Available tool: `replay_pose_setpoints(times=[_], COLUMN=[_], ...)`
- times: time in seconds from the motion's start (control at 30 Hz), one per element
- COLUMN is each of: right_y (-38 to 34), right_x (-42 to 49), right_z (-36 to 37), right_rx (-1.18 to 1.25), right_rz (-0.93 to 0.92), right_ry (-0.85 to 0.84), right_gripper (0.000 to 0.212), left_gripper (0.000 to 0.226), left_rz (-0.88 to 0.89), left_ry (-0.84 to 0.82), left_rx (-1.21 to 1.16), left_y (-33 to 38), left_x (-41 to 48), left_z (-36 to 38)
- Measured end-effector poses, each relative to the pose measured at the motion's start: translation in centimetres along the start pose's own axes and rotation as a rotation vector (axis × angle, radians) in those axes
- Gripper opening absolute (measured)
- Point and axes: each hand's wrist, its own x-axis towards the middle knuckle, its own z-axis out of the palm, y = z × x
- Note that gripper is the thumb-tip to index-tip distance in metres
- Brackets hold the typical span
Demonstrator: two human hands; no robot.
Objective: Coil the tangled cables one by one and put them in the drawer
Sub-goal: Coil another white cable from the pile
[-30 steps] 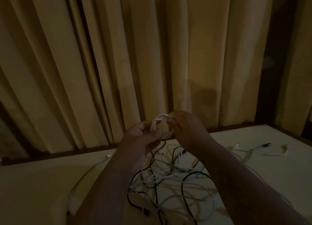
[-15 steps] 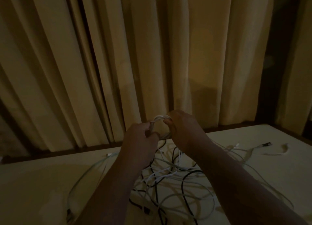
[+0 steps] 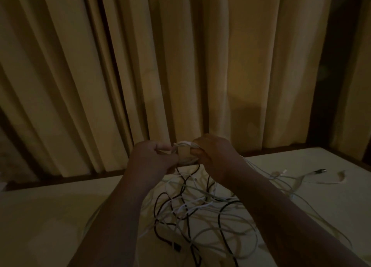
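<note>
Heavy tan curtains (image 3: 180,66) hang behind a pale table (image 3: 50,216) in a very dim room, and both hands are raised just above its far edge. Between them is a white cable (image 3: 183,144), already wound into a small loop that stands upright with its opening facing the person. The left hand (image 3: 152,158) has its fingers curled round the left side of the loop and the right hand (image 3: 214,152) pinches the right side, so each holds it and neither is nearer. The move ahead depends on what hangs from that loop: strands drop straight down from it into the heap of cables (image 3: 200,212), black and white, which lies on the table below the hands and closer to the person. In this light I cannot tell which strand is the loop's own tail. Pale lines also run off past the right wrist towards a few plug ends (image 3: 281,173) lying apart on the right. By my judgement the tail must be drawn up and away from the heap before more turns go on. The drawer is not in view
</note>
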Motion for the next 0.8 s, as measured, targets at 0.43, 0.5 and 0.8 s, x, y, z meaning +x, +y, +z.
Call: replay_pose_setpoints(times=[0.43, 0.5, 0.8], right_y=[0.9, 0.8, -1.3], right_x=[-0.2, -0.1, 0.1], right_z=[0.4, 0.0, -1.7], right_rx=[0.082, 0.303, 1.269], right_rz=[0.026, 0.128, 0.336], right_ry=[0.213, 0.225, 0.134], right_gripper=[0.013, 0.016, 0.034], left_gripper=[0.015, 0.013, 0.024], left_rz=[0.112, 0.232, 0.371], left_ry=[-0.019, -0.004, -0.019], left_rx=[-0.026, 0.123, 0.129], left_y=[0.6, 0.7, 1.4], left_x=[-0.4, -0.6, -0.4], left_z=[-0.5, -0.3, -1.4])
